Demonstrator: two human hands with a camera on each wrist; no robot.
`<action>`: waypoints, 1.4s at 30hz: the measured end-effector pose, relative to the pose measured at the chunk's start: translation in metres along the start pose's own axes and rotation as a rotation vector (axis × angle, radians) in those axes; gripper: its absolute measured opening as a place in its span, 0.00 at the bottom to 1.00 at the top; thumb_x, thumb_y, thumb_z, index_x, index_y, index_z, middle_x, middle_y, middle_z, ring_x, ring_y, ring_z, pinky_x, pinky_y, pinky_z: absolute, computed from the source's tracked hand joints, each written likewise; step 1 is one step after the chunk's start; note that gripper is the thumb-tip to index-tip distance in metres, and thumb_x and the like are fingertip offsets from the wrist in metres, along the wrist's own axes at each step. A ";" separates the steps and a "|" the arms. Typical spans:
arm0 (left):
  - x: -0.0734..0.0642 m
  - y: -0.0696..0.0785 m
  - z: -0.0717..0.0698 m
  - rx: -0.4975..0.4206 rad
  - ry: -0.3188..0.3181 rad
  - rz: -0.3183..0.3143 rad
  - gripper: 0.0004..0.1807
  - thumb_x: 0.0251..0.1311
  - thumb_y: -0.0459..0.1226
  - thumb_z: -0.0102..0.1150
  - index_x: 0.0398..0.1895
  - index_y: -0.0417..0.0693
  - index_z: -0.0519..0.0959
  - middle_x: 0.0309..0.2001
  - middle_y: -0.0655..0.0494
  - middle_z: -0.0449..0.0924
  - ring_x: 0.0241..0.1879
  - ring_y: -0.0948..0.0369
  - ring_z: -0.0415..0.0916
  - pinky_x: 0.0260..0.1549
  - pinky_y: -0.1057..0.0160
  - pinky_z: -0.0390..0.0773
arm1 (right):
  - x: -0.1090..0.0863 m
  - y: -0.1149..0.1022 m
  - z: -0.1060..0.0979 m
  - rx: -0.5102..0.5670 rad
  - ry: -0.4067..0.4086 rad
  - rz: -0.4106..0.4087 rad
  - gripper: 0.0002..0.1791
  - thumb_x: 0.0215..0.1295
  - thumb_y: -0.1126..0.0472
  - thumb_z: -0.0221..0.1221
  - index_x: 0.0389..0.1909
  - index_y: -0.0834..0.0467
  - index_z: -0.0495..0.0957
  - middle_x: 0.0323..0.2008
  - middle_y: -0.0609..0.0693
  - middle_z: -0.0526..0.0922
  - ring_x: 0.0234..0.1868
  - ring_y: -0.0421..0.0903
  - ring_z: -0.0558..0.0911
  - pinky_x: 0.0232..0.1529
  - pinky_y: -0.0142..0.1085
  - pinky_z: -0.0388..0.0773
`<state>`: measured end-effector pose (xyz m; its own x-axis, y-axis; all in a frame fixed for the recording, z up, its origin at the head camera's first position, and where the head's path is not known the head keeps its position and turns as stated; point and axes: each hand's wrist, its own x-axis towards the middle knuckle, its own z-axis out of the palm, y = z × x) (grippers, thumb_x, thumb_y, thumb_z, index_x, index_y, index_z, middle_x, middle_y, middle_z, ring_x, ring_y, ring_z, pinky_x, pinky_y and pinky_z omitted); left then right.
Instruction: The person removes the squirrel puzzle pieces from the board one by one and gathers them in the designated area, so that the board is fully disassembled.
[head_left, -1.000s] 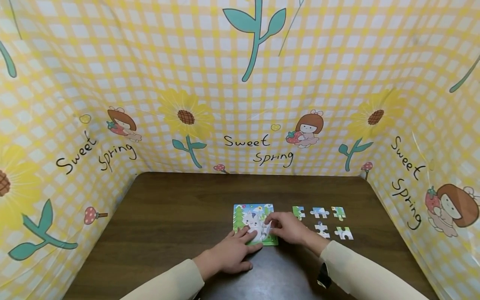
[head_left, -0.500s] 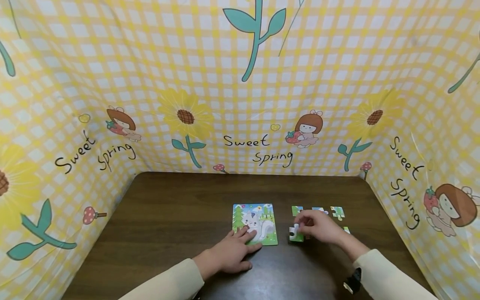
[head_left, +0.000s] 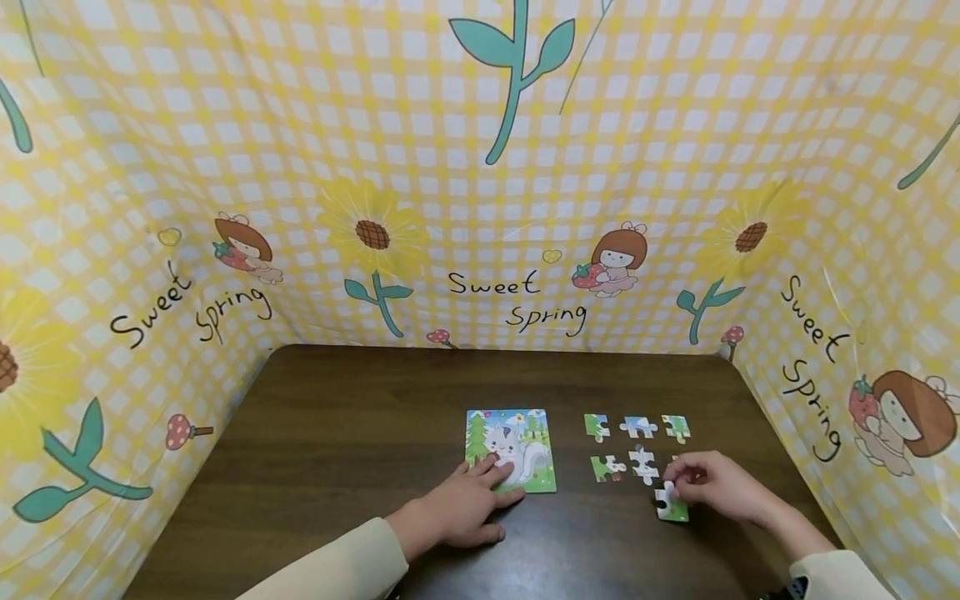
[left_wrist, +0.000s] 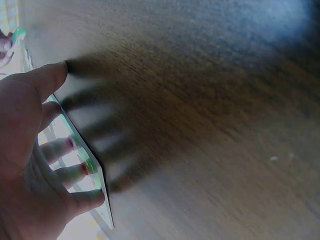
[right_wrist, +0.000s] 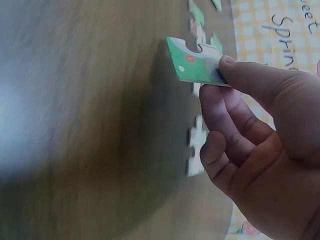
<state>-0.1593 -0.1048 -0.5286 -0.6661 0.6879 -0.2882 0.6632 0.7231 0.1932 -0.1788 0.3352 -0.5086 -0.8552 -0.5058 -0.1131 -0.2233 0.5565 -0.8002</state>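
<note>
My left hand [head_left: 468, 504] rests with fingers spread on a square picture card [head_left: 536, 479] showing a white, bushy-tailed animal among green trees. In the left wrist view, the fingertips lie on the near part of the card [left_wrist: 102, 187]. My right hand [head_left: 723, 487] pinches a jigsaw piece [head_left: 672, 507] between thumb and fingers, at the near right of the loose pieces. Seen from the right wrist, that jigsaw piece [right_wrist: 192, 65] is green and whitish with a small red flower, held tilted above the table.
Loose jigsaw pieces lie in two rows right of the card: a tree piece [head_left: 597, 427], a blue-and-white piece [head_left: 639, 427] and a corner piece [head_left: 676, 427] behind, a green piece [head_left: 607, 468] and a white piece [head_left: 643, 465] in front. Patterned cloth [head_left: 480, 250] encloses the brown table [head_left: 360, 392].
My right hand has carried the jigsaw piece from over the card's right side, past the loose pieces, to their near right. My left hand has stayed on the card.
</note>
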 end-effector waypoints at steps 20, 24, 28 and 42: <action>-0.003 0.004 -0.004 0.006 0.012 0.004 0.34 0.71 0.60 0.54 0.79 0.75 0.61 0.82 0.56 0.52 0.82 0.48 0.47 0.72 0.38 0.61 | -0.027 0.020 -0.011 -0.254 0.070 0.104 0.04 0.60 0.64 0.70 0.36 0.57 0.86 0.28 0.42 0.84 0.29 0.29 0.77 0.31 0.30 0.75; -0.004 0.004 -0.004 0.007 0.017 0.005 0.34 0.71 0.60 0.54 0.79 0.75 0.61 0.82 0.56 0.52 0.81 0.48 0.48 0.71 0.38 0.61 | -0.027 0.023 -0.011 -0.288 0.080 0.090 0.04 0.59 0.65 0.70 0.35 0.57 0.86 0.27 0.41 0.84 0.29 0.28 0.76 0.31 0.30 0.74; -0.004 0.001 -0.002 0.002 0.024 0.010 0.34 0.72 0.60 0.54 0.79 0.75 0.61 0.82 0.56 0.52 0.81 0.48 0.48 0.71 0.38 0.61 | -0.027 0.026 -0.010 -0.311 0.094 0.084 0.05 0.58 0.65 0.71 0.34 0.56 0.86 0.27 0.40 0.83 0.28 0.28 0.76 0.31 0.30 0.74; -0.006 -0.002 0.005 0.000 0.078 0.036 0.34 0.72 0.60 0.52 0.79 0.74 0.60 0.82 0.56 0.51 0.82 0.47 0.47 0.72 0.35 0.57 | -0.026 0.026 -0.012 -0.285 0.078 0.113 0.06 0.58 0.63 0.72 0.34 0.57 0.86 0.28 0.42 0.85 0.29 0.29 0.78 0.31 0.30 0.75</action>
<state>-0.1552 -0.1105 -0.5321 -0.6662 0.7164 -0.2073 0.6872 0.6977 0.2024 -0.1679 0.3706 -0.5190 -0.9128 -0.3846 -0.1374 -0.2378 0.7741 -0.5868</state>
